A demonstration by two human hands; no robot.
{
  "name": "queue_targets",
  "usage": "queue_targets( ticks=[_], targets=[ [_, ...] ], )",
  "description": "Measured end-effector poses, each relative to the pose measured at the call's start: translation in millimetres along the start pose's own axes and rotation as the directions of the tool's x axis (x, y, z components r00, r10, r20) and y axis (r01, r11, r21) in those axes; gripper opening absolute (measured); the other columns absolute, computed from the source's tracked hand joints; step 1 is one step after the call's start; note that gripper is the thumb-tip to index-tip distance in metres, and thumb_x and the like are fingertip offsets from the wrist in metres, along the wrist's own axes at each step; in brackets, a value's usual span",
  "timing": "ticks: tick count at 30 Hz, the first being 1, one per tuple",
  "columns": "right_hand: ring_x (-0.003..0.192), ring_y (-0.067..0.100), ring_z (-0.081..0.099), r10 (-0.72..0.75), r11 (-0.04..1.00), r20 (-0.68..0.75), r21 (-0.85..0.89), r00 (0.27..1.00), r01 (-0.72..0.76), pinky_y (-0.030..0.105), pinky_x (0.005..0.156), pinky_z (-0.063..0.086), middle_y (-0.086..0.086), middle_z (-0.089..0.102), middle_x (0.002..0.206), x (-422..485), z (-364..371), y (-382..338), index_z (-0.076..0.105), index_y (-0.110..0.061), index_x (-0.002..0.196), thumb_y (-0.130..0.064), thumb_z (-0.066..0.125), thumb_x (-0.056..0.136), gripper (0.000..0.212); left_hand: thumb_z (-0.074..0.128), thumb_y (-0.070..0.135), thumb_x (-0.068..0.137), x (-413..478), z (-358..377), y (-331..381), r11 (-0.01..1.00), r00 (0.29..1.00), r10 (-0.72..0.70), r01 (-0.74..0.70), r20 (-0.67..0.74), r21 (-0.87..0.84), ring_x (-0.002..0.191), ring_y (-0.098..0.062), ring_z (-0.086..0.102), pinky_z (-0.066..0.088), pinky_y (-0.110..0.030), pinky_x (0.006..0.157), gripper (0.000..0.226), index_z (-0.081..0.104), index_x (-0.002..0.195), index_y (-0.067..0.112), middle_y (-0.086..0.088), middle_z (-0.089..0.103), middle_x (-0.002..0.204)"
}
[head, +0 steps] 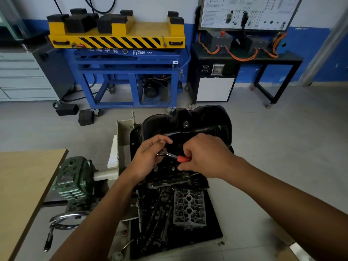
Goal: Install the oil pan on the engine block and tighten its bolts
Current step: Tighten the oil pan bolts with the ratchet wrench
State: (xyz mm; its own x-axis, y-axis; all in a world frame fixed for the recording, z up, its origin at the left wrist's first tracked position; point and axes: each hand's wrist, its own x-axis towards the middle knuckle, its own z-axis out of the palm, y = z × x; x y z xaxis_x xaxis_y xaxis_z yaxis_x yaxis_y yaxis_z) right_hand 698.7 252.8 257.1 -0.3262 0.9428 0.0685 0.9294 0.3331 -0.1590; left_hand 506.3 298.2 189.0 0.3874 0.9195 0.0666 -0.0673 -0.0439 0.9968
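Head view: left hand (147, 158), right hand (207, 157) hold ratchet (180, 158) at oil pan (207, 117).

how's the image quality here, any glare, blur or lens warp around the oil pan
Head view: wide-angle warp bows the yellow lift cart and leans the edges; the black oil pan is dim, little detail, one small glint; the left hand, right hand and the ratchet with its red grip are sharp; lower right corner is smeared.

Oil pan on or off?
On. Black steel oil pan sits atop the engine block; left hand and right hand hold a red-handled ratchet at its flange.
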Motion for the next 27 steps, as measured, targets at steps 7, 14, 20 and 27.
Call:
queue_targets(
  ticks=[7,14,20,27],
  targets=[
    [0.071,0.015,0.056,0.002,0.998,-0.052,-0.066,0.999,-0.005,0.027,0.053,0.032,-0.007,0.058,0.078,13.9,0.9,12.6,0.064,-0.025,0.077,-0.05,0.077,0.079,0.028,0.046,0.029,0.097,-1.3,0.2,1.6,1.0,0.994,0.001,-0.002,0.106,0.014,0.049,-0.011,0.027,0.019,-0.028,0.051,0.03,0.067,0.111,0.013,0.003,0.035,0.056],
    [0.079,0.017,0.058,-0.018,0.998,-0.092,-0.06,0.996,0.012,0.03,0.061,0.04,-0.008,0.058,0.089,22.5,1.2,16.5,0.07,-0.025,0.092,-0.049,0.076,0.081,0.026,0.048,0.024,0.098,-1.8,-0.9,8.7,0.998,0.96,-0.054,0.045,0.275,0.04,0.048,-0.014,0.024,0.017,-0.033,0.052,0.036,0.061,0.128,0.008,0.003,0.031,0.055],
    [0.066,0.014,0.055,0.014,0.999,-0.05,-0.041,0.999,-0.016,0.027,0.052,0.034,-0.008,0.057,0.072,12.6,1.3,12.7,0.059,-0.024,0.07,-0.052,0.073,0.08,0.033,0.056,0.013,0.099,1.5,12.8,6.1,1.0,0.992,0.01,-0.007,-0.122,0.024,0.047,-0.005,0.037,0.029,-0.017,0.047,0.014,0.068,0.1,0.005,0.009,0.046,0.054],
    [0.041,0.009,0.042,-0.064,0.991,0.08,0.119,0.995,0.054,0.031,0.052,0.046,-0.006,0.044,0.043,-5.9,2.1,-34.7,0.047,-0.02,0.047,-0.062,0.066,0.081,0.058,0.057,0.007,0.099,7.3,28.0,2.7,0.992,0.961,0.097,-0.071,-0.26,0.109,0.062,-0.024,0.044,0.039,-0.033,0.061,0.021,0.066,0.08,0.008,-0.015,0.052,0.067]
  ],
)
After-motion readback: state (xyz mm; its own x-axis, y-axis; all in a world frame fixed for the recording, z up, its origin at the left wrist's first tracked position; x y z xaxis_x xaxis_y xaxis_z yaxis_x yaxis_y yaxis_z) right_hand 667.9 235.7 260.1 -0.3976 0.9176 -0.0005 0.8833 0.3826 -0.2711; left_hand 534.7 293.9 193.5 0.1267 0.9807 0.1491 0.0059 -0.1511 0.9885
